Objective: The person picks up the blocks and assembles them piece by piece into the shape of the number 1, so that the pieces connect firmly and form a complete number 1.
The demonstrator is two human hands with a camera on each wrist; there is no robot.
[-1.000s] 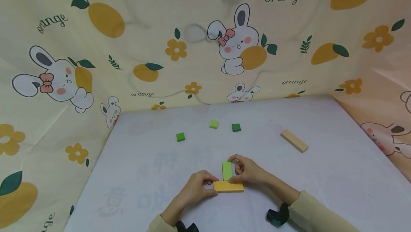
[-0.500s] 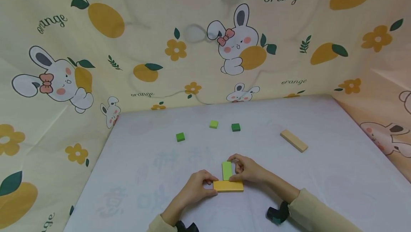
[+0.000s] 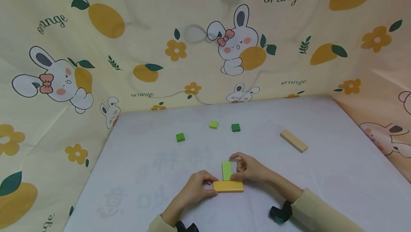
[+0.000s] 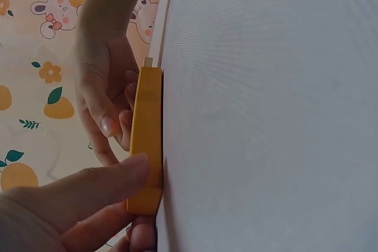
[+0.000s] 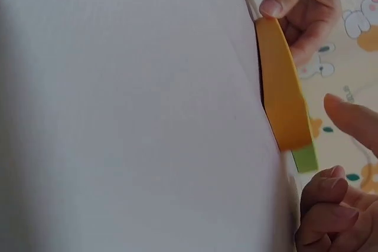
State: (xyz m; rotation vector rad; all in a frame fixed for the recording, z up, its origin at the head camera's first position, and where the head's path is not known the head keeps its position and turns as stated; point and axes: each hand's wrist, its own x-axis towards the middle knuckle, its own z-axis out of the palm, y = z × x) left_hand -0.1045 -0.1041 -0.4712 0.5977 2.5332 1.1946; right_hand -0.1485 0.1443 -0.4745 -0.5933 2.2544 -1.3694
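Observation:
In the head view, a yellow block (image 3: 228, 186) lies lengthwise at the near middle of the table. My left hand (image 3: 199, 185) pinches its left end between thumb and fingers, and the left wrist view shows the thumb pressed on the yellow block (image 4: 146, 128). A light green block (image 3: 226, 171) stretches away from the yellow one's far side, making a T. Beside its right edge is my right hand (image 3: 250, 168), thumb and index finger spread and the other fingers loosely curled. In the right wrist view my right thumb (image 5: 354, 119) stands apart from the blocks.
Farther back on the white table (image 3: 144, 175) lie a green block (image 3: 180, 137), a lime block (image 3: 213, 124) and a dark green block (image 3: 236, 127). A plain wooden plank (image 3: 293, 141) lies at the right. A printed cloth (image 3: 192, 11) walls the back and sides.
My right hand has let go of the light green block and drawn slightly to the right. The left hand and both blocks have stayed in place.

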